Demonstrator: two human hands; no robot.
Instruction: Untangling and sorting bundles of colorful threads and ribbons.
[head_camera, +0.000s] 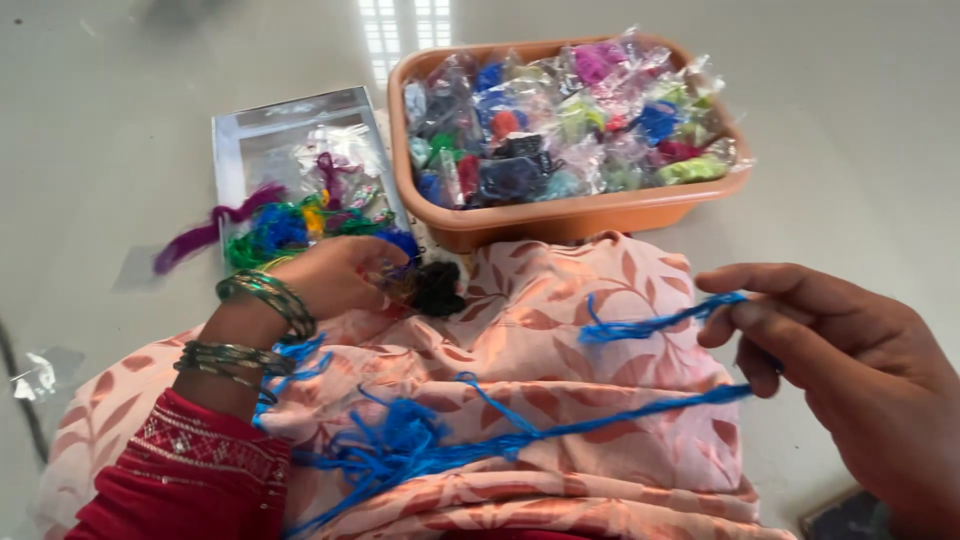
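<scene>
Across the lap, on peach leaf-print cloth (560, 330), blue yarn (420, 445) is lying in a loose tangle, w/ one strand running up to the right hand (850, 370), fingers pinching it closed. Left hand (335, 278) is curling shut round a small dark tuft (438, 288); grip partly hidden. Judging progress: yarn is looking mostly unsorted. Farther out, silver tray (232, 140) w/ mixed threads, then orange tub (570, 215) of bagged yarn bits. Bag contents hard to make out; right wrist cut off.
</scene>
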